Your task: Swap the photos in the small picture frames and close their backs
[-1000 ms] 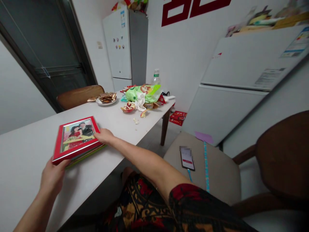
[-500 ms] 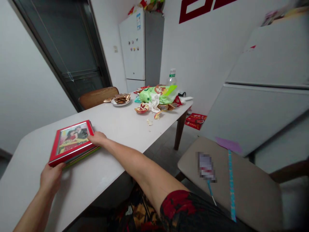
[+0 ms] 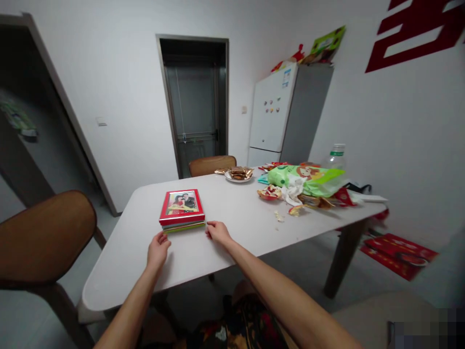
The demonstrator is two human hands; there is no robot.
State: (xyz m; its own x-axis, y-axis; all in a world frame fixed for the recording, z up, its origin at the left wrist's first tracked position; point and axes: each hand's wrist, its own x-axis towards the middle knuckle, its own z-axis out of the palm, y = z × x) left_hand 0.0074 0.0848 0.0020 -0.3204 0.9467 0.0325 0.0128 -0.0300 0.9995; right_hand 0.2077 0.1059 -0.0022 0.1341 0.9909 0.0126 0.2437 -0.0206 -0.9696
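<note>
A red picture frame (image 3: 199, 216) with a photo of two people lies on top of a small stack on the white table (image 3: 123, 252). Below it a thin green-edged item (image 3: 185, 228) shows along the front; its kind is hidden. My left hand (image 3: 159, 249) is at the stack's front left corner, fingers loosely bent and apart. By the front right corner is my right hand (image 3: 218, 231), its fingers half curled with the index finger towards the edge. Whether the fingertips touch the stack I cannot tell.
On the table's right part lie a green snack bag (image 3: 286, 175), crumpled tissue (image 3: 293, 191), an opened pomegranate (image 3: 269, 193) and peel scraps (image 3: 296, 210). Wrapped snacks fill a plate (image 3: 238, 180) at the back. Wooden chairs (image 3: 47, 237) stand left and behind.
The view has swung left. The stack now lies squarely on the table, and both my hands have let go of the picture frame and drawn back to its front corners.
</note>
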